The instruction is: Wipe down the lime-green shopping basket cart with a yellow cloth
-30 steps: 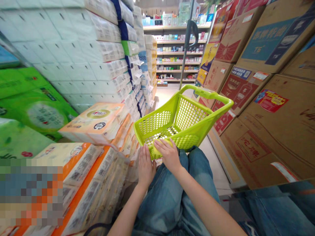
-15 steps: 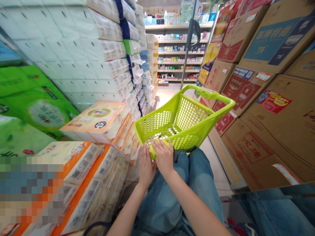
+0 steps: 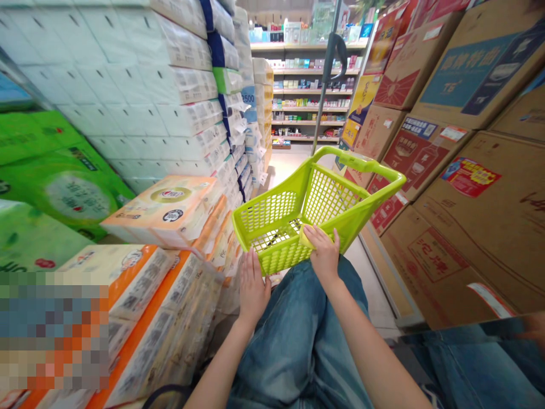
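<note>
A lime-green plastic shopping basket with lattice sides stands tilted before my knees, its handle raised at the far right. My left hand is at its near left corner, fingers straight along the outside and thumb apart, the corner between them. On the near long rim is my right hand, fingers pressing a small yellow cloth against the basket. Part of the cloth is hidden under the palm. Through the lattice floor dark shapes show; I cannot make them out.
Tissue packs are piled close on the left, below a tall white stack. Cardboard cartons wall the right side. A grey pole with a looped grip rises behind the basket. Blue denim shows at lower right.
My right hand has slid rightward along the near rim with the yellow cloth, away from my left hand. My left hand stays at the corner. My legs have shifted slightly.
</note>
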The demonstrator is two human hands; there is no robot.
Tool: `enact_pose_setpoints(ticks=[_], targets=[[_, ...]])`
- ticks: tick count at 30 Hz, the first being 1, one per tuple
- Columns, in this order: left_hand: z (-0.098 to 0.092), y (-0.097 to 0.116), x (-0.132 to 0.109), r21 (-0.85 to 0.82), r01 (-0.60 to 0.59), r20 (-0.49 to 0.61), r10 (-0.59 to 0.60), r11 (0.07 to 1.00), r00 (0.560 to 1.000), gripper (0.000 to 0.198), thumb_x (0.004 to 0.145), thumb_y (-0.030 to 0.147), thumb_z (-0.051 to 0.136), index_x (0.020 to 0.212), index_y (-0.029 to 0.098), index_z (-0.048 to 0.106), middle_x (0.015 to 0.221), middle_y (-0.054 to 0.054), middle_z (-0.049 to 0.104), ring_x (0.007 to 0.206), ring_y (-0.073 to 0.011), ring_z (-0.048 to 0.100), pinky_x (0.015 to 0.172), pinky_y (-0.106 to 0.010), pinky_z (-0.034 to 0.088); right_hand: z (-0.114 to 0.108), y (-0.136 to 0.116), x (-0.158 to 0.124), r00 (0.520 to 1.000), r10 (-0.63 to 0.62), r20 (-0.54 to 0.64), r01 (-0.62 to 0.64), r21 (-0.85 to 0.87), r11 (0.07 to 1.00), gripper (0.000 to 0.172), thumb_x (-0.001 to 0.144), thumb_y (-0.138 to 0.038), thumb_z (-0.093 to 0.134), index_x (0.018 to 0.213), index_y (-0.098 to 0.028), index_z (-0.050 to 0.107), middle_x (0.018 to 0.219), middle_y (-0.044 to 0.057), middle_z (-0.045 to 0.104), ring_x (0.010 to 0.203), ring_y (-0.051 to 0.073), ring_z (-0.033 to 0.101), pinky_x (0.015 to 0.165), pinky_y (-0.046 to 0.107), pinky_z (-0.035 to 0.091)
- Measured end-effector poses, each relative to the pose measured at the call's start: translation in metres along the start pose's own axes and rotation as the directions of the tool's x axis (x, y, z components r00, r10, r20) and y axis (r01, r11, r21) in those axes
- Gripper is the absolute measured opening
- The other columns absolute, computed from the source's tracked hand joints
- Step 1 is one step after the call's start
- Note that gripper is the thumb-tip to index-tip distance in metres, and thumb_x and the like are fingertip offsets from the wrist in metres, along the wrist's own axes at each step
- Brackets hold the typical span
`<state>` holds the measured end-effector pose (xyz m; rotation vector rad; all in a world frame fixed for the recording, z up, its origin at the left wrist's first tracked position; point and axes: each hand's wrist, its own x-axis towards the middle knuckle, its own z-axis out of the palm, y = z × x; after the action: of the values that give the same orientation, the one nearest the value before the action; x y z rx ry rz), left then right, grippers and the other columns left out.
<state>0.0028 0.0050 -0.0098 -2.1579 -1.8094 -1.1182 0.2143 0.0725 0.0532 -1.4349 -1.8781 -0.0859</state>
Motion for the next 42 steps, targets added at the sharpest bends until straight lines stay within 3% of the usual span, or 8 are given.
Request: enact_pose_setpoints(ticks=[6,9,14,19,23,31,36,42], targets=[[0.001,-0.004,-0.002,-0.033,-0.012,0.008,0.012,0.999,1.000,0.083,0.091,0.015,0.048,0.158,0.015,-0.001,0.162,-0.021,0.021,0.153,-0.0322,0.013,0.118,-0.059,0.031,0.040,-0.086,-0.030,0.978,-0.180,0.105,0.173,0.076,0.982,0.057,0.086,-0.003,0.049,0.137,-0.028,0.055,0.142,0.000,0.059,0.137,0.020,0.047,0.121,0.045,0.019],[0.000,-0.007,-0.003,-0.044,-0.041,0.013,0.041,0.998,0.999,0.082,0.091,0.015,0.047,0.158,0.016,0.001,0.162,-0.021,0.023,0.152,-0.0322,0.015,0.118,-0.059,0.031,0.048,-0.102,-0.035,0.964,-0.241,0.113,0.227,0.120,0.966,0.050,0.090,-0.008,0.051,0.136,-0.029,0.055,0.140,-0.001,0.061,0.136,0.018,0.048,0.122,0.044,0.015],[-0.004,-0.004,-0.001,0.013,-0.014,0.031,0.013,1.000,0.999,0.081,0.091,0.015,0.046,0.158,0.014,-0.001,0.161,-0.022,0.024,0.152,-0.0315,0.015,0.117,-0.057,0.033,0.026,-0.052,-0.020,0.936,-0.330,0.118,0.319,0.104,0.942,0.060,0.088,-0.002,0.046,0.139,-0.031,0.052,0.140,-0.001,0.061,0.135,0.014,0.049,0.124,0.044,0.005],[-0.005,0.000,0.001,0.009,0.000,0.020,0.000,1.000,1.000,0.083,0.090,0.012,0.047,0.158,0.013,0.000,0.160,-0.022,0.027,0.152,-0.0327,0.016,0.116,-0.057,0.034,0.001,0.000,-0.001,0.994,-0.106,0.032,0.106,0.009,0.994,0.074,0.075,0.007,0.040,0.137,-0.031,0.055,0.139,-0.003,0.061,0.134,0.016,0.052,0.122,0.046,0.011],[-0.001,-0.001,0.000,-0.016,-0.004,-0.007,0.004,1.000,1.000,0.081,0.090,0.013,0.047,0.158,0.014,0.001,0.161,-0.022,0.026,0.152,-0.0328,0.017,0.116,-0.058,0.034,0.012,-0.019,-0.009,1.000,-0.019,0.006,0.020,-0.022,1.000,0.075,0.074,0.006,0.042,0.140,-0.029,0.053,0.142,-0.001,0.059,0.137,0.020,0.048,0.120,0.048,0.018],[0.003,-0.010,-0.003,-0.056,-0.027,-0.003,0.027,0.998,1.000,0.077,0.092,0.016,0.047,0.158,0.016,0.007,0.161,-0.020,0.026,0.152,-0.0302,0.017,0.118,-0.057,0.031,0.052,-0.100,-0.042,0.960,-0.252,0.123,0.242,0.094,0.966,0.052,0.092,-0.011,0.049,0.142,-0.028,0.050,0.145,0.000,0.056,0.140,0.018,0.042,0.121,0.041,0.018],[0.000,-0.006,-0.002,-0.030,-0.020,-0.015,0.019,0.999,1.000,0.077,0.094,0.016,0.044,0.158,0.015,0.002,0.161,-0.021,0.026,0.152,-0.0312,0.015,0.116,-0.059,0.032,0.032,-0.060,-0.029,0.920,-0.362,0.149,0.351,0.093,0.932,0.061,0.090,-0.005,0.047,0.144,-0.031,0.045,0.145,-0.001,0.056,0.140,0.015,0.043,0.124,0.044,0.006],[-0.002,-0.001,0.001,-0.019,-0.023,-0.029,0.023,1.000,0.999,0.078,0.093,0.015,0.044,0.158,0.015,0.001,0.161,-0.021,0.026,0.152,-0.0317,0.017,0.117,-0.057,0.032,0.004,-0.007,-0.008,0.995,-0.093,0.043,0.094,-0.019,0.995,0.075,0.075,0.006,0.041,0.141,-0.030,0.051,0.143,-0.001,0.058,0.137,0.017,0.049,0.121,0.048,0.015]])
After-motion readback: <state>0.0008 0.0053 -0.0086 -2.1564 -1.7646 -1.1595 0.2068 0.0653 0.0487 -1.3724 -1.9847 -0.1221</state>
